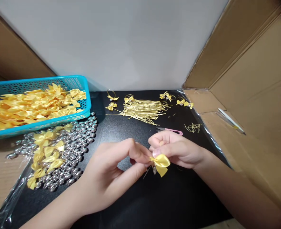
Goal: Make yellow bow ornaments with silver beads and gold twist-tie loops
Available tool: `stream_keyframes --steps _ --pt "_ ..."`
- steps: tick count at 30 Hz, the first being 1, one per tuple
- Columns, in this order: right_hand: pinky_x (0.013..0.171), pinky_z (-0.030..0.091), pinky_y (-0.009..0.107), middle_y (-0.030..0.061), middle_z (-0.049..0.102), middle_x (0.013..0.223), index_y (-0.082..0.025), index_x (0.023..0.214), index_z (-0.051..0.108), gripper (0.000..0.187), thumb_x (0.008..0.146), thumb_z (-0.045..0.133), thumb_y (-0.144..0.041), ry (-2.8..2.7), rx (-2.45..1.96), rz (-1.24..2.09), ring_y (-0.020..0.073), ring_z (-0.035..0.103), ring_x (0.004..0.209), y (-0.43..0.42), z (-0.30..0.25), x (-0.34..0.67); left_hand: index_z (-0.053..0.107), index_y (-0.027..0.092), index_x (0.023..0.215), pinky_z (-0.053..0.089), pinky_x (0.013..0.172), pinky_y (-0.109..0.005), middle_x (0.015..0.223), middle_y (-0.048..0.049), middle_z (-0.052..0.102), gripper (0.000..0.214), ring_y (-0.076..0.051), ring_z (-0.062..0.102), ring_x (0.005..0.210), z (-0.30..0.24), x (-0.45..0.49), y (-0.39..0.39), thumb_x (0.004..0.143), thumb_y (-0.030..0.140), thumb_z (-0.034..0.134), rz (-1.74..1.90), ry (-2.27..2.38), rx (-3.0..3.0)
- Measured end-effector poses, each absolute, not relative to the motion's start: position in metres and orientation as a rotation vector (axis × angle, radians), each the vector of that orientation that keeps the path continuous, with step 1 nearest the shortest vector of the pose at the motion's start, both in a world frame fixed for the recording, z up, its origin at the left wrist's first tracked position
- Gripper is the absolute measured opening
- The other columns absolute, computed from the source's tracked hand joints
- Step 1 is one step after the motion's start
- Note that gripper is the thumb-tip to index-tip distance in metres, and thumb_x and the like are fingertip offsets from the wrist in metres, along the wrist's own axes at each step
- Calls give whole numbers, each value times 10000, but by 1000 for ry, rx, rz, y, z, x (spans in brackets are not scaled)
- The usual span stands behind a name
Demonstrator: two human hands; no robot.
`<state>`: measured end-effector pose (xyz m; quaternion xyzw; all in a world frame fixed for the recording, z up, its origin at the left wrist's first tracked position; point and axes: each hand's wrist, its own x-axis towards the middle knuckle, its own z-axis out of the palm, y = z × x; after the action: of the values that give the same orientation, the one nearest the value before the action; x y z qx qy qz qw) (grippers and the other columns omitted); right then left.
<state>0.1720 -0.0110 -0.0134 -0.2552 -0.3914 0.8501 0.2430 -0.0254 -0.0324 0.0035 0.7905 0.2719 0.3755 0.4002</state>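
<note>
Held bow [162,162] looks like smooth, glossy satin ribbon. Beads [67,173] show a mirror-bright metallic finish, cords [142,111] a metallic glint. Basket [35,125] is smooth, glossy plastic; tabletop [150,203] has low sheen; side panel [257,79] is matt cardboard.

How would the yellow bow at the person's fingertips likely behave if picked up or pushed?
The yellow bow is probably soft and easily bent, since its loops and tails look like thin ribbon. It is likely light, with the left hand and right hand handling it at their fingertips. Its glossy sheen suggests it may be slightly slippery.
</note>
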Motion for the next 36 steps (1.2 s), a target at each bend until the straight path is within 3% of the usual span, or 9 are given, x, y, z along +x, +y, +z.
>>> stream_keyframes --steps 9,13,17,20,24,32,36 --pt "467 261 176 -80 348 544 -176 594 373 380 781 682 -293 -1313 -703 2073 41 299 494 -9 -7 175 524 219 823 541 627 -117 798 45 728 209 -70 705 697 7 -26 -34 806 21 587 996 703 2082" --pt "639 416 231 -11 528 763 -164 862 585 101 838 610 -259 -1656 -811 1539 95 488 683 -11 1 180 517 216 821 536 634 -126 805 20 733 202 -76 706 697 11 -28 -34 798 29 591 1021 746 2218" --pt "921 452 343 51 581 1104 -210 1081 610 280 815 646 -291 -1889 -776 923 190 551 1053 -20 8 183 527 219 827 535 647 -134 820 13 735 196 -78 704 702 11 -27 -36 789 48 615 1044 803 2276" --pt "961 448 373 18 639 1046 -245 978 643 248 742 719 -232 -2049 -690 397 197 563 1043 -28 9 179 524 226 829 539 653 -139 803 36 719 211 -87 706 732 7 -26 -38 780 44 620 1125 853 2184" --pt "976 413 375 -57 721 871 -294 859 694 148 770 729 -181 -2115 -711 -133 158 590 938 -32 5 173 540 235 836 542 680 -150 793 74 691 219 -77 688 730 3 -24 -39 780 34 606 1148 898 2054" --pt "948 386 389 -57 759 848 -242 870 713 89 832 673 -173 -2130 -697 -197 141 626 860 -25 0 173 564 218 786 511 642 -165 745 52 693 114 -83 668 690 -1 -23 -30 849 143 622 989 986 1808" --pt "969 353 400 -40 752 792 -232 852 720 74 853 660 -189 -2143 -745 -96 119 649 771 -19 -8 171 557 230 946 503 619 -181 739 35 715 121 -111 690 710 -5 -23 -25 860 233 642 911 1023 1601"
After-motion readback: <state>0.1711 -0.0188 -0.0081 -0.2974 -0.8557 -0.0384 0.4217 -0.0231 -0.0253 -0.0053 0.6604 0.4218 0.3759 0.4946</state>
